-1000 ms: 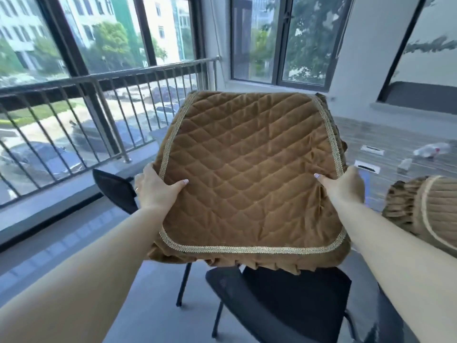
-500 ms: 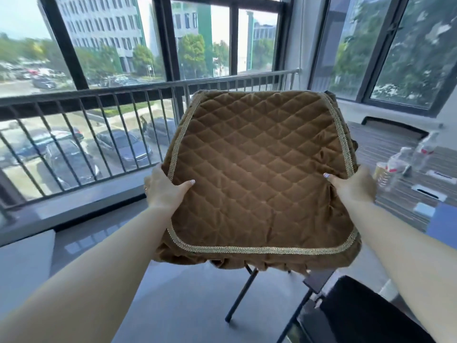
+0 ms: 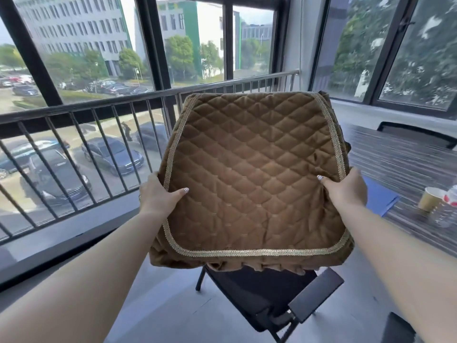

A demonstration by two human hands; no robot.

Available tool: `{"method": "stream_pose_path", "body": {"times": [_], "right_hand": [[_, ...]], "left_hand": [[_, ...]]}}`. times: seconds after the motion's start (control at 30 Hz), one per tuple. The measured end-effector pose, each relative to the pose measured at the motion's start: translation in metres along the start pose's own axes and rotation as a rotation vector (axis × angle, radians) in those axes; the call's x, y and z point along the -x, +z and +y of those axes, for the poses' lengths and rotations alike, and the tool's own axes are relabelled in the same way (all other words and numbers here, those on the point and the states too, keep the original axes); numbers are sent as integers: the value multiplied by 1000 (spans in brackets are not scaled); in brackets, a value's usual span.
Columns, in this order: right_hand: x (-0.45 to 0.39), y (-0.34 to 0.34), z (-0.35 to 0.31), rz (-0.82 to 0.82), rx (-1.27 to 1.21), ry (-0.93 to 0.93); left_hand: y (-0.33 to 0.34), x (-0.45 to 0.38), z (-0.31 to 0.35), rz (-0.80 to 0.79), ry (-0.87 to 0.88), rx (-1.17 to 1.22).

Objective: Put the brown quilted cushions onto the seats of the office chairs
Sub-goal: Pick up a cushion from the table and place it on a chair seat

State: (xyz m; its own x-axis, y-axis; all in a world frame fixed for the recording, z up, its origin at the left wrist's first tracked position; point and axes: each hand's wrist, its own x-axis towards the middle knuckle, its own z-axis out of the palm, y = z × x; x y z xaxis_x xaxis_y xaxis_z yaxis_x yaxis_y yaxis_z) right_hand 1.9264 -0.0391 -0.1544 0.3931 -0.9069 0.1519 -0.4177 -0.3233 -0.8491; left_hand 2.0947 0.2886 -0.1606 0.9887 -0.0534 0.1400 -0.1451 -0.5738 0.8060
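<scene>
Gripping opposite side edges, the left hand (image 3: 158,198) and right hand (image 3: 346,188) pinched a brown quilted cushion (image 3: 249,174), thumbs on top. It hung tilted above a black office chair (image 3: 269,295) beside the striped table's (image 3: 395,157) near edge.

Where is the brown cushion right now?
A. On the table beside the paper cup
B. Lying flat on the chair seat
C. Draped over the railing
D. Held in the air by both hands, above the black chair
D: the left hand and right hand each hold a side edge of the cushion, above the black chair.
</scene>
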Motion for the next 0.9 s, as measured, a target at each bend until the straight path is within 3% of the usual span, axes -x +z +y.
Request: {"method": "stream_pose_path", "body": {"times": [0.3,0.5,0.6,0.8,0.9], "right_hand": [[-49,48,-29,180,58,15],[-52,86,-70,234,52,-23],[-55,106,-91,286,77,-49],[-49,144,-131,267,203,-146],[-47,160,-147,235,399,-200]], "left_hand": [[56,-129,4,-196,126,63],[72,-229,-8,-300,88,-13],[73,-277,-8,-398,84,76],[79,-318,7,-465,234,151],[83,-315,31,-468,465,185]]}}
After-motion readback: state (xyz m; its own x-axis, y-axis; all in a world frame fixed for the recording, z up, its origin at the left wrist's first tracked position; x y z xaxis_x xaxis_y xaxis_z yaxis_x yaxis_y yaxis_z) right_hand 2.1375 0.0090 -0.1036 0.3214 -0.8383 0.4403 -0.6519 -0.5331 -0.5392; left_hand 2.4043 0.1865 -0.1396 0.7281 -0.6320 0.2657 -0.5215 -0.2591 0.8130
